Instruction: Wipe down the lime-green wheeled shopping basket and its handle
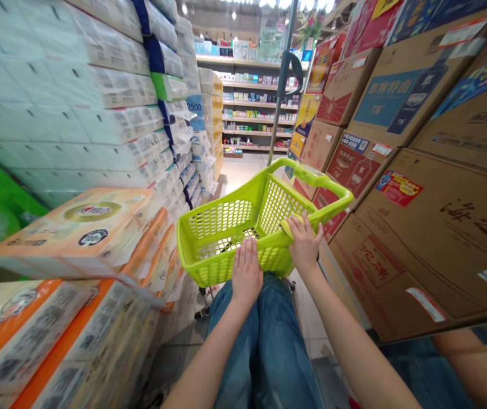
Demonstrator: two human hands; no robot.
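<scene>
A lime-green shopping basket [217, 218] with a raised handle stands in front of my legs, with nothing seen inside it. My left hand [246, 268] lies against the near side wall, its fingers stretched out flat and holding nothing. Farther right, my right hand [305, 241] rests at the rim near the handle, its fingers bent over a yellow cloth [291, 225]. Most of the cloth is hidden under those fingers.
Stacked white tissue packs [111, 88] rise on the left, with orange-and-white packs [94, 221] lower down. Cardboard cartons [443, 227] line the right. A grey pole [278, 108] stands behind the basket, and stocked shelves [260, 105] cross the aisle's far end.
</scene>
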